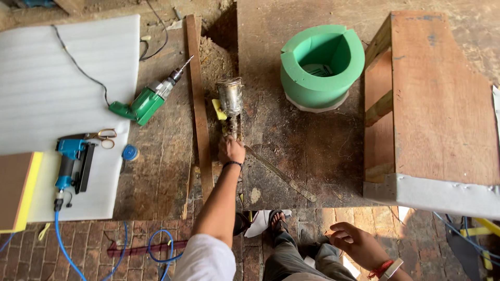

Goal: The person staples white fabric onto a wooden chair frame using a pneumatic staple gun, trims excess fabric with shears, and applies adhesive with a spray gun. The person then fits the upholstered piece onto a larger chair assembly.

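Reaching: left hand (231,150) is stretching forward across the bench (307,145) and closing around the handle of a spray gun (230,106), fingers wrapped tight for a firm hold.
Spray gun: lying near the middle of the bench, its shiny metal cup pointing away from the person, a bit of yellow showing beside it; it is sitting just beside a long wooden strip (199,104).
Right hand: right hand (353,240) is hanging low near the person's lap, off the bench, fingers loosely curled and holding nothing that can be made out.
Green foam ring: a thick green foam ring (320,65) is standing upright further back on the bench, well apart from the spray gun.
Wooden frame: a wooden frame (437,104) is resting at the right, with pale foam padding along its near edge.
Metal ruler: a thin metal ruler (281,174) is lying at a slant just right of the gripping hand.
Foam sheet: a white foam sheet (62,93) is covering the left side, keeping tools off the rough wood.
Tools on left: a green drill (148,100), a blue nail gun (70,164) with a blue hose, scissors (104,138) and a small blue cap (129,152) are lying there, all well away from both hands.
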Demonstrator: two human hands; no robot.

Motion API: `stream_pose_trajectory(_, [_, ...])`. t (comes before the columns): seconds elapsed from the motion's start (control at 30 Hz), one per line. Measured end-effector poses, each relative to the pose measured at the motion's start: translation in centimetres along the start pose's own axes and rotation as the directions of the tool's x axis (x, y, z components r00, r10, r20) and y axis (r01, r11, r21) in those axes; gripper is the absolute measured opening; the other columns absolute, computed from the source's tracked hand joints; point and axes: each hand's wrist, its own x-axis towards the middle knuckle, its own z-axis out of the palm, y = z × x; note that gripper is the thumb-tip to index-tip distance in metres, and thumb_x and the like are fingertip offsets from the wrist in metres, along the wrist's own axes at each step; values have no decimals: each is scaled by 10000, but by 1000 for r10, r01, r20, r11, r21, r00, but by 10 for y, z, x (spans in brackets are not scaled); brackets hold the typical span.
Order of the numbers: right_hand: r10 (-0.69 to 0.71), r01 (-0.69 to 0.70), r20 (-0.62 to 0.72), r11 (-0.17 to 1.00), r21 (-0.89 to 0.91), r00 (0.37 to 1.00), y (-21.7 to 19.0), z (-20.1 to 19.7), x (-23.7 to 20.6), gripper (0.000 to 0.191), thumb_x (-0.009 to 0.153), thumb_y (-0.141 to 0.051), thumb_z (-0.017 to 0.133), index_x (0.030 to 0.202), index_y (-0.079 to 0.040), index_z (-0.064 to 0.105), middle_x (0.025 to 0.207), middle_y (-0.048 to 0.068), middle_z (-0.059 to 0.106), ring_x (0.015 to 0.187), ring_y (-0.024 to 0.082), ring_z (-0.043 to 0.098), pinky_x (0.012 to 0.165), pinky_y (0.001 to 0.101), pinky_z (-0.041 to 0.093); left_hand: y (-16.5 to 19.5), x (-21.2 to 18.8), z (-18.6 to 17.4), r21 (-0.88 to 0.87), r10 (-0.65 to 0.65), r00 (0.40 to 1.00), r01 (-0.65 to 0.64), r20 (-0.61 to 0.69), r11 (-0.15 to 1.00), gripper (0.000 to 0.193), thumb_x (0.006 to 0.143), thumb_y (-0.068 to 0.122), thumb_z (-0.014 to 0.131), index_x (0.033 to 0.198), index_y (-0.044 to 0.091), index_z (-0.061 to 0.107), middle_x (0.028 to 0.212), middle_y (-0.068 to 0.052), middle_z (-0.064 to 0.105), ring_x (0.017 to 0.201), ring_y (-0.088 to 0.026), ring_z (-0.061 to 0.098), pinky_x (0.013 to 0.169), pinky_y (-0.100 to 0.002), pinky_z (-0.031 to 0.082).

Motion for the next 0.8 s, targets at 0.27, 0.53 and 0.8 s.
stream_pose_trajectory(0.27, [-283, 376, -263, 811, 448, 922, -79, 15, -36, 804, 754, -260, 830, 1459, -122, 468, 1338, 133, 658, 1135, 262, 690, 950, 410, 603, 30, -147, -47, -410, 374, 925, -367, -68, 835, 297, 916, 79, 599, 1174, -42, 520, 1105, -216, 594, 837, -301, 661, 628, -403, 599])
stream_pose_trajectory(0.53, [-217, 908, -912, 319, 271, 348, -63, -19, -131, 725, 936, -99, 768, 1463, -64, 271, 1248, 152, 610, 1131, 227, 609, 986, 326, 522, 183, -343, -119, -740, 772, 579, -634, -261, 225, 339, 903, 76, 680, 1205, 15, 538, 1117, -198, 587, 996, -402, 625, 780, -471, 553])
stream_pose_trajectory(0.8, [200, 951, -975, 271, 151, 98, 126, -148, -272, 542, 945, 127, 595, 1432, -57, 445, 1171, 95, 651, 1011, 210, 673, 943, 368, 582, 307, -441, -48, -909, 976, 208, -388, 71, 149, 356, 923, 241, 709, 1200, 17, 704, 1087, -140, 719, 928, -278, 735, 781, -361, 598])
